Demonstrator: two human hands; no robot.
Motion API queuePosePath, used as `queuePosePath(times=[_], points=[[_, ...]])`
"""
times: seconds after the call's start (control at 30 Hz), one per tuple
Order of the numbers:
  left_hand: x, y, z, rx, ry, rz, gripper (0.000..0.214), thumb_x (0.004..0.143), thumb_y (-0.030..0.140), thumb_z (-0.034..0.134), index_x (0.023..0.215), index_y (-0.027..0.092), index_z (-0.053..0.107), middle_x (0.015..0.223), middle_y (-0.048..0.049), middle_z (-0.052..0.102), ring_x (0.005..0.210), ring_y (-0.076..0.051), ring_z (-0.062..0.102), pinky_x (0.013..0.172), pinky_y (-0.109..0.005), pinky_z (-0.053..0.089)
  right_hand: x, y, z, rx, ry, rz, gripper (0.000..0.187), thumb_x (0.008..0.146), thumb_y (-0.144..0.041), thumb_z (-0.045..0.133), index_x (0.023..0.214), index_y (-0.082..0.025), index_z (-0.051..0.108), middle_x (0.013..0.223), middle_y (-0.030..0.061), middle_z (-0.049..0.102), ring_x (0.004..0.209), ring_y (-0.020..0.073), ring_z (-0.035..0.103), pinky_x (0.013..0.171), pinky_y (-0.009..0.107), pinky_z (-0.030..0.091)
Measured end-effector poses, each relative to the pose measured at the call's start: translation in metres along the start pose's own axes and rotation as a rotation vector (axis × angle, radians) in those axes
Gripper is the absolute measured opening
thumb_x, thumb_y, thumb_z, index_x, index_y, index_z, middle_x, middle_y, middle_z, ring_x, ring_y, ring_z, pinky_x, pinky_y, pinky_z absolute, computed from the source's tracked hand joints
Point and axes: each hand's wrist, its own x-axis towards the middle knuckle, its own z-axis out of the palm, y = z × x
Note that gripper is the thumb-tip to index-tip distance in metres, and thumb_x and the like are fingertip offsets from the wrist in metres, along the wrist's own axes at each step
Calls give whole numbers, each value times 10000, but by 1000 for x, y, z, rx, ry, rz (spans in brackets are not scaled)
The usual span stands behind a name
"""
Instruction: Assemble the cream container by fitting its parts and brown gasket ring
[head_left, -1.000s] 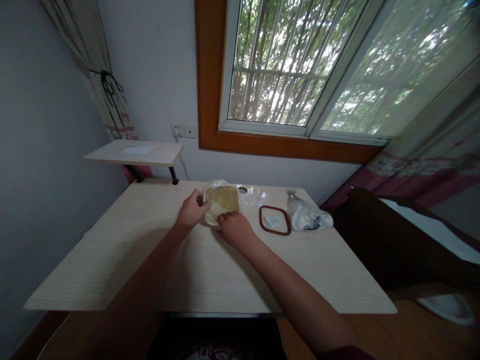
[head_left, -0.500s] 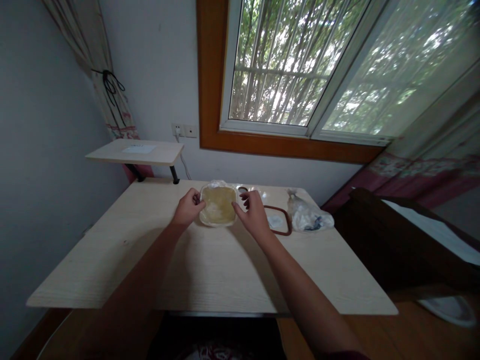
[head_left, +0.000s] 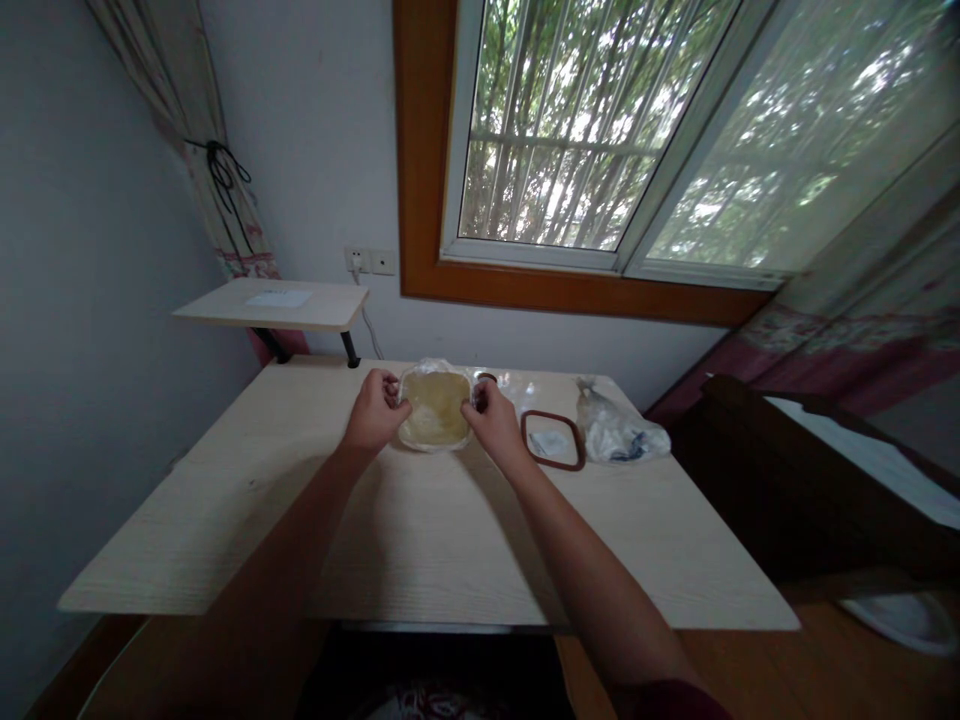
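Note:
A squarish, yellowish container (head_left: 436,408) sits towards the back of the table, with thin clear plastic film (head_left: 433,366) bunched around its rim. At its left edge is my left hand (head_left: 375,408), thumb over the rim and fingers curled beneath or behind it. My right hand (head_left: 492,420) pinches the opposite edge, its thumb on the near side. Whether the fingers grip only the film or the rim too, I cannot tell. A lid with a brown rim and clear middle (head_left: 553,462) lies flat to the right of my right hand.
A crumpled translucent plastic bag (head_left: 619,430) rests by the table's right edge. A small raised shelf (head_left: 315,304) carrying a paper stands at the back left. Behind the wooden table (head_left: 450,550) are a wall socket (head_left: 370,261) and a window.
My right hand has closed in on the container's right edge, its fingers going from spread to pinched. The left hand keeps its place at the left edge.

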Motion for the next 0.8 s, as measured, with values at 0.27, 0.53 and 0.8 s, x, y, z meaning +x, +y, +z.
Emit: queuePosePath(times=[0.27,0.53,0.8], points=[[1,35,-4,141,-355,431,179,804,131,561,927,209,665,995,-81,640,1022,-244,598,993,-386,460,1,1,3,176,-34,11,252,810,-461,600,884,-229,532,734,-43,540,685,164,532,660,272,406],[14,38,32,234,-465,380,130,761,112,588,838,185,663,924,-139,675,910,-291,643,916,-409,470,-1,7,7,298,-205,-8,187,793,-370,571,899,-234,501,718,-63,492,657,145,482,604,244,375],[22,24,43,456,-644,193,150,819,155,563,704,154,660,672,-87,621,690,-238,632,720,-336,480,-6,-3,-2,315,-370,-52,171,768,-307,576,902,-227,508,753,-54,511,696,144,485,616,244,369]])
